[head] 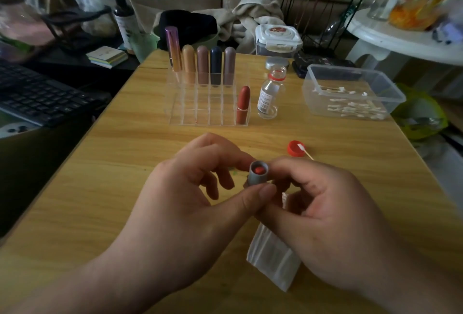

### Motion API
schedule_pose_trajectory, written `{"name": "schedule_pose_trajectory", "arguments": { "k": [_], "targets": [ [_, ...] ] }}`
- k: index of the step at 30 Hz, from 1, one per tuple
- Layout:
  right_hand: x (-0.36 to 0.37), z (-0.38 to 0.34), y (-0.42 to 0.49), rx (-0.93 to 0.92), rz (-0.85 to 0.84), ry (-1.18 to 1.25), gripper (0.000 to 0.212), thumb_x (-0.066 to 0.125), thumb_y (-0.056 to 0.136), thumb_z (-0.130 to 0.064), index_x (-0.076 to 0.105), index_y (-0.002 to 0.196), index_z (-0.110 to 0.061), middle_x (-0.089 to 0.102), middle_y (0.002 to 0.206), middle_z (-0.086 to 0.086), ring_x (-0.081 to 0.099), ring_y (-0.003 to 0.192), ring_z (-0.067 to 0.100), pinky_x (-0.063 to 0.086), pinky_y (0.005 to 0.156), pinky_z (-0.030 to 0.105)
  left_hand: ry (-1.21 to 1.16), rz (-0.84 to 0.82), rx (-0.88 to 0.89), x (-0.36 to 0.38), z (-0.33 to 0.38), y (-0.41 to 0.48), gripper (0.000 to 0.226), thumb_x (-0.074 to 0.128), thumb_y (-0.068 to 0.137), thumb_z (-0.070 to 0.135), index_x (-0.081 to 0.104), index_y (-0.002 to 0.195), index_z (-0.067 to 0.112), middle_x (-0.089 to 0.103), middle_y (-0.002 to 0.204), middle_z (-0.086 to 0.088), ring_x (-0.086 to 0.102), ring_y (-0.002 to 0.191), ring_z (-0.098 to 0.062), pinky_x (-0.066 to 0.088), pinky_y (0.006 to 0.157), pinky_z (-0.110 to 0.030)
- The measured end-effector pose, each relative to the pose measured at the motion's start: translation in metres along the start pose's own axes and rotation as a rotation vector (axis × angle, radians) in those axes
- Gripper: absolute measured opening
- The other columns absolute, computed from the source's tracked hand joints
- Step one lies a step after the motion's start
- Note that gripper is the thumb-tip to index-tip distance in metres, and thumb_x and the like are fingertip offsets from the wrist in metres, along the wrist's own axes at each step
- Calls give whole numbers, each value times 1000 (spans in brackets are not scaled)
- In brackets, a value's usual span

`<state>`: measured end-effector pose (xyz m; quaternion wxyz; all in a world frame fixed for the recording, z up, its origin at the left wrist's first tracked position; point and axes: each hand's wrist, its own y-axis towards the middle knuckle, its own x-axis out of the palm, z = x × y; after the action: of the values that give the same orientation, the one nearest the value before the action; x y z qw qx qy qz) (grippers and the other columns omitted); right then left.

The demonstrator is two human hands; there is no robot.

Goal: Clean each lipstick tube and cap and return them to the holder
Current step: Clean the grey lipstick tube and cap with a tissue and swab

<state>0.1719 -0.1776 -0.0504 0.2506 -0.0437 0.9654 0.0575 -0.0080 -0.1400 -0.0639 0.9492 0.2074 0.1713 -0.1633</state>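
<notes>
Pale wooden table (100,188) is filling most of the view, with a sofa and household clutter blurring behind it. Toward the far middle of the table a clear acrylic holder (208,113) is standing. Five capped lipsticks (203,65) are standing along the holder's back row, and one red lipstick (243,105) is sitting in its front right compartment. Just right of the holder a small glass bottle (269,93) is standing, and further right a clear plastic box (350,73) is holding cotton swabs. In front of the holder and a little right, a red bottle cap (292,149) is lying with a cotton swab (304,152) resting its tip in it. Well in front of the holder, both hands are meeting around a grey lipstick tube (258,175), its open end tilting up and red lipstick showing inside. The left hand (190,203) is pinching the tube between thumb and forefinger. The right hand (325,213) is curling its fingers around the tube's lower part. A folded white tissue (273,258) is showing beneath the right hand; whether that hand is holding it is unclear. Left of the holder, beyond the table's edge, a black keyboard (42,95) is lying
</notes>
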Motion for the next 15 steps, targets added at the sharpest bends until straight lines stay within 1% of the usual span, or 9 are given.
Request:
{"name": "schedule_pose_trajectory", "arguments": {
  "k": [2, 4, 5, 7, 8, 10, 12, 15],
  "targets": [
    [1, -1, -1, 5, 7, -5, 21, 71, 78, -42, 72, 98, -40, 67, 86, -16, 62, 69, 1, 45, 52, 12, 15, 12, 9, 0, 0, 1, 15, 74, 77, 43, 71, 91, 37, 67, 94, 7, 62, 80, -25, 52, 63, -40],
    [2, 0, -1, -6, 48, 2, 24, 74, 73, -45, 71, 97, -40, 67, 85, -17, 61, 66, 3, 44, 51, 13, -14, 18, 3, -1, 1, 1, 15, 75, 78, 41, 73, 91, 34, 69, 95, 4, 64, 82, -26, 54, 65, -43],
    [3, 0, -2, -5, 73, -7, 27, 76, 70, -48, 71, 95, -40, 67, 84, -16, 60, 63, 4, 45, 50, 14, -38, 19, -2, -1, 1, 1, 16, 75, 78, 41, 73, 91, 32, 70, 95, 2, 65, 83, -27, 55, 65, -45],
    [6, 2, -3, 22, 112, -39, 35, 78, 63, -56, 69, 92, -38, 65, 78, -10, 58, 57, 7, 47, 46, 22, -86, 25, -7, -3, 2, 1, 18, 75, 77, 42, 75, 90, 29, 70, 94, -2, 65, 83, -29, 55, 66, -50],
    [7, 2, -4, 31, 125, -53, 36, 78, 62, -58, 69, 89, -36, 63, 76, -7, 57, 55, 8, 47, 45, 24, -117, 25, -14, -3, 2, 1, 19, 76, 77, 43, 76, 89, 28, 70, 93, -3, 65, 83, -29, 54, 67, -52],
    [8, 3, -4, 20, 143, -71, 30, 77, 66, -56, 69, 84, -34, 62, 73, -7, 56, 54, 8, 43, 44, 19, -189, 11, -43, -4, 2, 2, 19, 77, 76, 42, 77, 88, 27, 70, 94, -5, 67, 85, -31, 55, 71, -57],
    [9, 1, -3, 6, 120, -82, 23, 74, 71, -52, 70, 83, -34, 63, 74, -9, 58, 58, 7, 40, 46, 14, -231, 0, -67, -4, 1, 3, 18, 77, 76, 41, 78, 87, 26, 71, 94, -7, 67, 87, -33, 55, 75, -59],
    [7, -1, -3, 0, 51, -121, 17, 70, 77, -48, 71, 86, -34, 62, 76, -11, 60, 65, 5, 39, 50, 11, -179, 10, -94, -6, 1, 4, 19, 74, 76, 46, 77, 86, 30, 71, 93, -3, 68, 85, -28, 56, 73, -57]
  ]
}}
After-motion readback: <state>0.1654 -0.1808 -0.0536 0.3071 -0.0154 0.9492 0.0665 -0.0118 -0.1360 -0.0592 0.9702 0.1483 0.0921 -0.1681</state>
